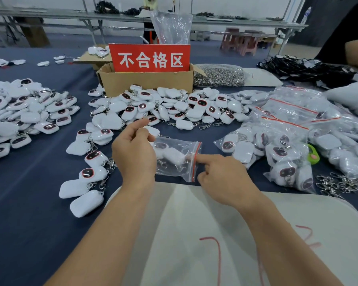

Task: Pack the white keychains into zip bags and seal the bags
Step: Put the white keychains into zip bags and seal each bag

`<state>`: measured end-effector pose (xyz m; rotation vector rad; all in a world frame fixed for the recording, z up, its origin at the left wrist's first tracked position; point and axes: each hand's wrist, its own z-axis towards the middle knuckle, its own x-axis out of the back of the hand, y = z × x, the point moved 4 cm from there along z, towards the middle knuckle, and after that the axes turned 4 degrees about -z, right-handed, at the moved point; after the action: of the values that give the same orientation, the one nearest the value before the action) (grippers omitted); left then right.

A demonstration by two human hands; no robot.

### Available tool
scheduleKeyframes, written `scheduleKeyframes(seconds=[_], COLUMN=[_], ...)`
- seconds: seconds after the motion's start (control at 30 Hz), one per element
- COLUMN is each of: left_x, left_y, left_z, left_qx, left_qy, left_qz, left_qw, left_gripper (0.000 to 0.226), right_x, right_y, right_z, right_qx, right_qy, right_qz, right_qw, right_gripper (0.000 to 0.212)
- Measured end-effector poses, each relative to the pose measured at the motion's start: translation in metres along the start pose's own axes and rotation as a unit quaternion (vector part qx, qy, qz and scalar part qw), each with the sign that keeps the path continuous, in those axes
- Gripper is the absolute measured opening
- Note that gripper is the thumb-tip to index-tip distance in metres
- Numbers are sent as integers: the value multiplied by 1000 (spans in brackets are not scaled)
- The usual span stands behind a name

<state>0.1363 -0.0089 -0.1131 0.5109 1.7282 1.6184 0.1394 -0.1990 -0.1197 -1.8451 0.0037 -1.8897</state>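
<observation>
I saw the clear, red-zipped bag [186, 172] holding white keychains [174, 156], gripped by my left hand [133, 153] and pinched at its seal by my right hand [223, 180], low over the bench [29, 213], keychain piles [174, 106] crowding beyond, open room leftward.

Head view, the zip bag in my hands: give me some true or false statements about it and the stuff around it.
1. The left hand holds the small zip bag at its left side. True.
2. The bag is empty. False: white keychain gadgets lie inside it.
3. The right hand has its index finger on the bag's red zip strip. True.
4. The red sign stands in a metal tray. False: it stands in a cardboard box.
5. The filled bags lie left of the hands. False: they lie to the right.
</observation>
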Motion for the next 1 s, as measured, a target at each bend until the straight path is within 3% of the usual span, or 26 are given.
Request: scheduleKeyframes(seconds=[0.1, 0.17, 0.3, 0.37, 0.43, 0.5, 0.53, 0.63, 0.73, 1.0], left_x=[-2, -2, -6, -15, -23, -27, -28, -25, -22, -25], left_y=[-1, -1, 0, -4, -12, -16, -17, -14, -10, -12], left_z=[-1, 0, -2, -8, -15, -18, -18, -14, -13, -8], left_qx=[-1, 4, -63, -93, -108, -139, -148, -165, -203, -221], left_qy=[-6, -7, -57, -136, -219, -260, -265, -246, -209, -234], left_qz=[15, 13, 118, 220, 331, 425, 442, 428, 445, 500], left_qw=[1000, 1000, 989, 961, 911, 856, 844, 854, 847, 804], left_gripper=[37, 38, 39, 37, 30, 28, 29, 32, 35, 30], right_x=[-4, -2, 8, 11, 16, 20, 22, 20, 4, -10], right_y=[-5, 0, 22, 15, 2, -5, -6, -6, -8, -12], right_z=[2, 3, 2, 3, 10, 30, 46, 97, 127, 108], right_qx=[36, 16, -130, -127, -96, -71, -63, -57, -20, 8], right_qy=[-28, -20, 179, 250, 278, 270, 249, 87, -25, 84], right_qz=[-33, 15, 140, 153, 169, 133, 98, -10, -58, -183], right_qw=[998, 1000, 965, 948, 941, 951, 961, 994, 998, 979], right_gripper=[59, 56, 32, 30, 32, 38, 38, 44, 51, 25])
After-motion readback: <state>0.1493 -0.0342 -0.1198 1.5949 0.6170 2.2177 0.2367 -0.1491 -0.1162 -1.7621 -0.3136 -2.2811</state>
